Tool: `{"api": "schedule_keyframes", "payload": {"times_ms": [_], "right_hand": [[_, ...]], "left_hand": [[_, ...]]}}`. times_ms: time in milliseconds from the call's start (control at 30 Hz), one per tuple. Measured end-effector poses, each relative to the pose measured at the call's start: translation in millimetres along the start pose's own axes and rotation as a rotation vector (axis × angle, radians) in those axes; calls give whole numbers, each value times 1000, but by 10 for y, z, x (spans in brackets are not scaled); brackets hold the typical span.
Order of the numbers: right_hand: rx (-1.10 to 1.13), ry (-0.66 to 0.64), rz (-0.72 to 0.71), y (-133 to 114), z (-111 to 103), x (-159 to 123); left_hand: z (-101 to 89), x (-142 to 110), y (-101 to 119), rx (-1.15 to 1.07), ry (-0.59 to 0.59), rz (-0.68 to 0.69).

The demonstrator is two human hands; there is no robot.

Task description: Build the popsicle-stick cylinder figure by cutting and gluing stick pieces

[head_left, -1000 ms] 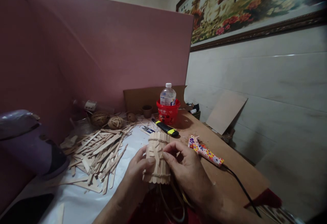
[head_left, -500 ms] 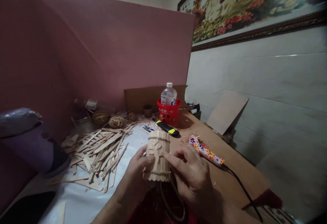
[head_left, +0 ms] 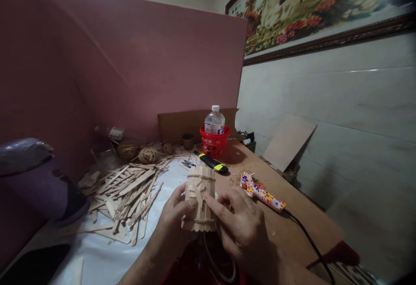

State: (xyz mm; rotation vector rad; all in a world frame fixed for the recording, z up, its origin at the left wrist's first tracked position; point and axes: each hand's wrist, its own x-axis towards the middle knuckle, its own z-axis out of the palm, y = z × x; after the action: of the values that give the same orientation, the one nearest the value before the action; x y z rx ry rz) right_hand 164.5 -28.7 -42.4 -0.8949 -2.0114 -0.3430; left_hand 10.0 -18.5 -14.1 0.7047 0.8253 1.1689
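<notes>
A small cylinder of upright popsicle sticks point(head_left: 200, 220) stands a little tilted between my hands, a band of twine near each end. Small cut wood pieces point(head_left: 195, 192) form a branch-like figure on its front. My left hand point(head_left: 173, 215) is closed around its left side, with the thumb on the front. From the right, my right hand point(head_left: 242, 220) closes on the cylinder, its index fingertip against the branch figure; its thumb is hidden. To the right lies a flower-patterned hot glue gun point(head_left: 263, 194), its black cord running toward me.
Loose popsicle sticks point(head_left: 130, 194) are heaped at left. Behind are twine balls point(head_left: 148, 155), a small brown pot point(head_left: 187, 141) and a red bucket point(head_left: 214, 144) holding a plastic bottle point(head_left: 215, 122). A black-and-yellow utility knife point(head_left: 212, 162) lies beside thread snips point(head_left: 188, 163).
The cylinder has turned and shifted slightly to the left in my hands. My right index fingertip has moved a little left along with it.
</notes>
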Motion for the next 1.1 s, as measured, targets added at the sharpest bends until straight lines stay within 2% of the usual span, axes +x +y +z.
{"api": "schedule_keyframes", "payload": {"times_ms": [433,700,833,1100], "right_hand": [[5,19,7,-15,-2,14],[57,160,87,-6,24,-9],[44,121,92,-7,24,-20],[56,124,83,-44,28,12]], "left_hand": [[-20,24,-20,2,-1,25],[75,-78,72,29,15,-27],[79,-80,85,17,14,-44],[39,-35,43,20,-5,-24]]}}
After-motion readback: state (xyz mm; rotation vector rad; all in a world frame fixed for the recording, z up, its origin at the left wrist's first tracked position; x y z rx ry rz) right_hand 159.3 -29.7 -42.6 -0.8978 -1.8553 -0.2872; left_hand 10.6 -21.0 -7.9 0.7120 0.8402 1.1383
